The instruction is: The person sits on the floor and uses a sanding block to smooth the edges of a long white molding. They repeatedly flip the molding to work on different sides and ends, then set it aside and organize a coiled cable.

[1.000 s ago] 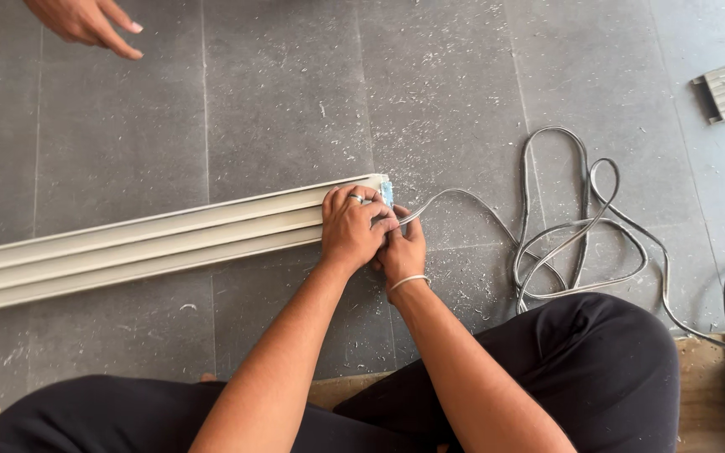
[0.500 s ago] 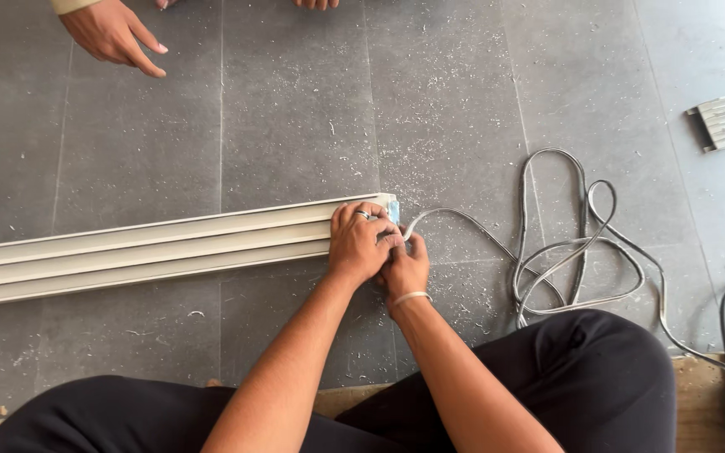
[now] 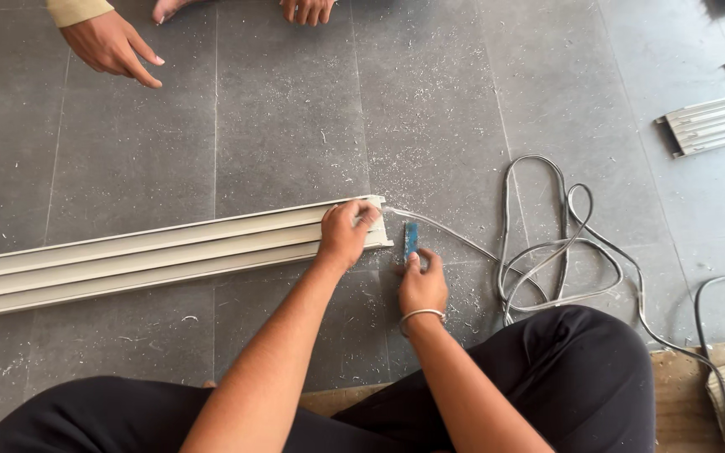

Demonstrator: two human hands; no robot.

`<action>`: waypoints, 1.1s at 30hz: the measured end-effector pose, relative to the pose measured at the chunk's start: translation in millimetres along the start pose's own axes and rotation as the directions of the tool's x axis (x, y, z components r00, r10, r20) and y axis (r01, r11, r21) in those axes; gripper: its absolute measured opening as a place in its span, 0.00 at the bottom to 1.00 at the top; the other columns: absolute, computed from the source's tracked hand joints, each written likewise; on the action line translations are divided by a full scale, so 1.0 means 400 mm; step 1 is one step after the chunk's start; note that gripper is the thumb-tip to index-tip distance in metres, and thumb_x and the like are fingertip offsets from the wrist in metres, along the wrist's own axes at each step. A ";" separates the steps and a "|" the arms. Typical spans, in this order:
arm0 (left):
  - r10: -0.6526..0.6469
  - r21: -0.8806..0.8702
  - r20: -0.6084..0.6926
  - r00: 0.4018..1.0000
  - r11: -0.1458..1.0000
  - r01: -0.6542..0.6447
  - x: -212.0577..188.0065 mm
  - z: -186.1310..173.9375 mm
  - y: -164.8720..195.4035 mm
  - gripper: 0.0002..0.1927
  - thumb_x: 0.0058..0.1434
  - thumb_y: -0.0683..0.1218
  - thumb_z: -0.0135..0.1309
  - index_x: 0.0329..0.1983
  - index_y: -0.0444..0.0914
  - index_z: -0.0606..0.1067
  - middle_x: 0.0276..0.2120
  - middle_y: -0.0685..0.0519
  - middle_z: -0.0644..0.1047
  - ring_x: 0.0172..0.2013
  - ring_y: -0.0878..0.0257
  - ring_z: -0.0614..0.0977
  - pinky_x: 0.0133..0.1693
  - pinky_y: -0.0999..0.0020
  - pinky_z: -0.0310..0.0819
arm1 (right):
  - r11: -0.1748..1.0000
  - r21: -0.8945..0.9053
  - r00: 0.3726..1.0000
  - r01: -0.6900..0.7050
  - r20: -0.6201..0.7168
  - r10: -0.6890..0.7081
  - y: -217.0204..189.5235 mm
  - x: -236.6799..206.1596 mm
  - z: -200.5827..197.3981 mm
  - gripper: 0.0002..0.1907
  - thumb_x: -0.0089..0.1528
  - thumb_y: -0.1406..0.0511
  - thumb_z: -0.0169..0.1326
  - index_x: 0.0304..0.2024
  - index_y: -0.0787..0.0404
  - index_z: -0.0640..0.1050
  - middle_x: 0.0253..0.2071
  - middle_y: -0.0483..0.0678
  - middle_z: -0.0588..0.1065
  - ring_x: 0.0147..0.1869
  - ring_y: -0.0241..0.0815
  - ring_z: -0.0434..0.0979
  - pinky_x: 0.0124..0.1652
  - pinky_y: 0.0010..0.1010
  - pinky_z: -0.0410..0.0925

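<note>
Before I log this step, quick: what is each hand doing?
Left hand: fingers closed over the end of the long white channel.
Right hand: fingers pinching a small blue tool held against the floor.

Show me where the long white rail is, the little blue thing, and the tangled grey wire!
long white rail [image 3: 169, 256], head view, middle of its ridged top.
little blue thing [image 3: 411, 237], head view, its flat upper face, above the right hand's fingers.
tangled grey wire [image 3: 560, 252], head view, a strand in the looped bundle.

The left hand [image 3: 346, 236] grips the end of the pale channel strip [image 3: 161, 256] (lying on the grey floor [image 3: 287, 126]); the right hand [image 3: 421, 285] presses a small blue tool [image 3: 410, 240] down.
</note>
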State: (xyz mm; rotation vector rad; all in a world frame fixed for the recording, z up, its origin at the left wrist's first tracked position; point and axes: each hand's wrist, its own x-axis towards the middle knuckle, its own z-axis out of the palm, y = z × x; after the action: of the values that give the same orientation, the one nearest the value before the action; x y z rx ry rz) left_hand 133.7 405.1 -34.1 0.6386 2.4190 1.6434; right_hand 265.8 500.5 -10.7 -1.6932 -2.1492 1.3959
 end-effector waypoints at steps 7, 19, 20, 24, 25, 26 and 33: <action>0.254 0.211 0.093 0.963 0.940 -0.268 -0.089 -0.122 0.165 0.06 0.62 0.47 0.59 0.40 0.42 0.81 0.35 0.52 0.84 0.39 0.50 0.83 0.45 0.58 0.73 | 0.449 -0.294 0.423 0.844 -0.152 -0.894 -0.075 -0.031 -0.150 0.25 0.62 0.59 0.60 0.60 0.58 0.72 0.59 0.62 0.75 0.64 0.60 0.71 0.60 0.47 0.64; 0.105 0.155 0.063 0.993 0.981 -0.113 -0.149 -0.177 0.221 0.09 0.57 0.46 0.66 0.39 0.40 0.82 0.34 0.52 0.84 0.37 0.54 0.85 0.40 0.61 0.78 | 0.917 0.159 0.581 0.366 0.731 -0.358 -0.163 -0.006 -0.189 0.13 0.62 0.66 0.61 0.48 0.64 0.82 0.28 0.48 0.76 0.26 0.33 0.72 0.26 0.27 0.68; 0.080 0.148 0.075 0.994 0.985 -0.090 -0.143 -0.167 0.215 0.09 0.58 0.47 0.65 0.39 0.40 0.81 0.35 0.52 0.84 0.37 0.55 0.86 0.40 0.61 0.78 | 0.917 0.158 0.607 0.367 0.706 -0.365 -0.159 0.005 -0.182 0.12 0.62 0.66 0.61 0.48 0.64 0.83 0.28 0.48 0.77 0.25 0.32 0.70 0.26 0.27 0.66; 0.058 0.187 0.106 0.993 0.979 -0.077 -0.102 -0.130 0.178 0.08 0.59 0.45 0.63 0.40 0.40 0.80 0.35 0.52 0.84 0.39 0.55 0.85 0.41 0.60 0.77 | 0.907 0.164 0.697 0.388 0.591 -0.405 -0.139 0.075 -0.130 0.11 0.61 0.67 0.61 0.45 0.62 0.84 0.33 0.45 0.81 0.27 0.31 0.71 0.29 0.26 0.68; 0.075 0.211 0.109 0.991 0.973 -0.097 -0.088 -0.120 0.167 0.07 0.59 0.44 0.62 0.40 0.40 0.80 0.36 0.52 0.84 0.39 0.54 0.84 0.41 0.59 0.77 | 0.901 0.166 0.716 0.401 0.557 -0.421 -0.133 0.096 -0.115 0.11 0.60 0.67 0.61 0.45 0.61 0.85 0.34 0.44 0.83 0.29 0.31 0.73 0.31 0.26 0.70; 0.065 0.237 0.123 0.990 0.967 -0.093 -0.077 -0.111 0.156 0.07 0.59 0.43 0.61 0.41 0.41 0.80 0.36 0.51 0.83 0.40 0.53 0.84 0.41 0.58 0.76 | 0.865 0.159 0.707 0.476 0.516 -0.483 -0.126 0.117 -0.101 0.10 0.60 0.67 0.61 0.44 0.60 0.85 0.35 0.44 0.83 0.32 0.31 0.76 0.34 0.27 0.71; 0.133 0.387 0.203 0.970 0.899 -0.205 -0.021 -0.078 0.082 0.07 0.60 0.41 0.57 0.38 0.44 0.83 0.39 0.52 0.81 0.42 0.51 0.82 0.43 0.56 0.76 | 0.634 -0.048 0.614 0.772 0.316 -0.723 -0.091 0.199 -0.024 0.06 0.58 0.65 0.63 0.38 0.53 0.86 0.38 0.46 0.83 0.40 0.43 0.84 0.42 0.33 0.75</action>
State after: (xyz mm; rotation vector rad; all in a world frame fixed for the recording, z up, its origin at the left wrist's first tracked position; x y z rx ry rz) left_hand 138.8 385.1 7.0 1.0331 2.6523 1.0740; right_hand 213.3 570.9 -16.7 -0.4249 -2.6991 1.2057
